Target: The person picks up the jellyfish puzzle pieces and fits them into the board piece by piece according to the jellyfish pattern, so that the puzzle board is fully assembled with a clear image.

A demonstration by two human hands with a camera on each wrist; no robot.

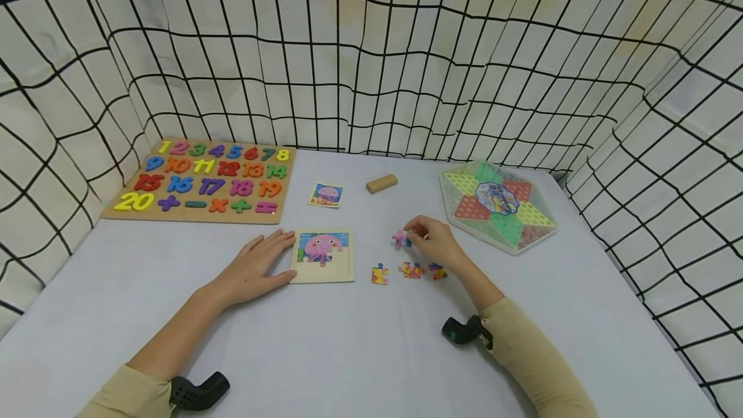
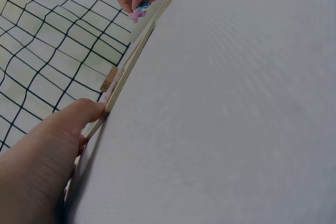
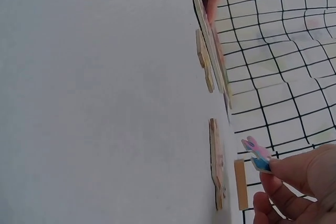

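A square wooden jigsaw board (image 1: 351,257) lies on the table, partly filled with a picture of a pink octopus. My left hand (image 1: 255,269) rests at its left side, fingers fairly straight, with the thumb and fingertips touching the edge. To the right of the board, my right hand (image 1: 435,242) pinches a pink and blue puzzle piece (image 3: 257,153) between thumb and fingers, raised off the cloth. Below that hand lie loose pieces: a yellow one (image 1: 380,274), a pink and yellow one (image 1: 411,270), and a darker one (image 1: 438,271) partly hidden by the wrist.
Behind the board are a small octopus picture card (image 1: 326,195) and a wooden block (image 1: 381,184). A number puzzle board (image 1: 191,213) lies at the back left, a hexagonal Chinese checkers set (image 1: 499,205) at the back right. Black netting (image 1: 336,53) surrounds the white-covered table.
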